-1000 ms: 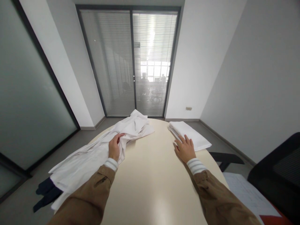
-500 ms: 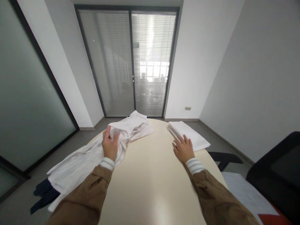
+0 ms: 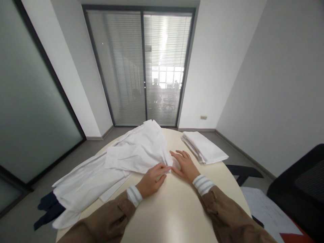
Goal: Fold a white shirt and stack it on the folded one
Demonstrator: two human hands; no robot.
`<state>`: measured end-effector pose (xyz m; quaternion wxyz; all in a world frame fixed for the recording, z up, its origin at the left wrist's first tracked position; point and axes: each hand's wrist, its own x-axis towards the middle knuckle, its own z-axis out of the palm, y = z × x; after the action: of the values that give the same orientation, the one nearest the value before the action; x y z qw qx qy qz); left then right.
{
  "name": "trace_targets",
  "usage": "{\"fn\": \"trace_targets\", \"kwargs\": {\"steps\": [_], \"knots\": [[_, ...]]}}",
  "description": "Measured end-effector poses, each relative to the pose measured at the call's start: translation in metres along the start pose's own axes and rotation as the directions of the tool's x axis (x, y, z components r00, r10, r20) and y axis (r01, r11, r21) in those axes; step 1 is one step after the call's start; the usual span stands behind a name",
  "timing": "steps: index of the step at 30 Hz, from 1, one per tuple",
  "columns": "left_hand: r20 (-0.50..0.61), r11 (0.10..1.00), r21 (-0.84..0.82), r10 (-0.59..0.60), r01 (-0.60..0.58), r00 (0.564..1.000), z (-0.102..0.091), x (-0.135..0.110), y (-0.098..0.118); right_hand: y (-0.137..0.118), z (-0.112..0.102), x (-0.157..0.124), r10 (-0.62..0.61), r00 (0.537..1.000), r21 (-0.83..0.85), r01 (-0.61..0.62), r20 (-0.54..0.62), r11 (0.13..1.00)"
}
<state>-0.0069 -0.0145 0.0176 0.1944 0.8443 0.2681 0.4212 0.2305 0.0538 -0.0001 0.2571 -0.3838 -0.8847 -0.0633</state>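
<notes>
A loose white garment point(image 3: 138, 152) lies spread over the left and far part of a round cream table point(image 3: 169, 209). My left hand point(image 3: 152, 180) pinches the garment's near corner between thumb and fingers, close to the table's middle. My right hand point(image 3: 184, 165) lies open just right of that corner, fingers stretched out and touching the cloth's edge. A neatly folded stack of white cloth point(image 3: 204, 148) sits on the table's far right side, apart from both hands.
More white cloth point(image 3: 76, 189) hangs over the table's left edge above a dark blue garment point(image 3: 47, 209) on the floor. A black chair point(image 3: 298, 189) stands at the right, with paper sheets point(image 3: 265, 209) below it. Glass doors with blinds point(image 3: 141, 67) lie ahead.
My left hand has pulled a white garment out of the pile and toward the table's middle, spreading it. My right hand has left the folded stack and moved left to the garment's corner.
</notes>
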Motion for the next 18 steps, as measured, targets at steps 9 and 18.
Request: {"fn": "trace_targets", "kwargs": {"steps": [9, 18], "knots": [[-0.300, 0.944, 0.250, -0.137, 0.217, 0.944, -0.025, 0.006, -0.022, -0.020, 0.020, 0.005, -0.109, 0.991, 0.264, 0.084, 0.082, 0.961], [-0.592, 0.479, 0.430, -0.491, 0.765, 0.640, -0.100, 0.005, -0.108, -0.019, 0.024, 0.004, -0.140, 0.987, 0.271, 0.113, 0.079, 0.956]]}}
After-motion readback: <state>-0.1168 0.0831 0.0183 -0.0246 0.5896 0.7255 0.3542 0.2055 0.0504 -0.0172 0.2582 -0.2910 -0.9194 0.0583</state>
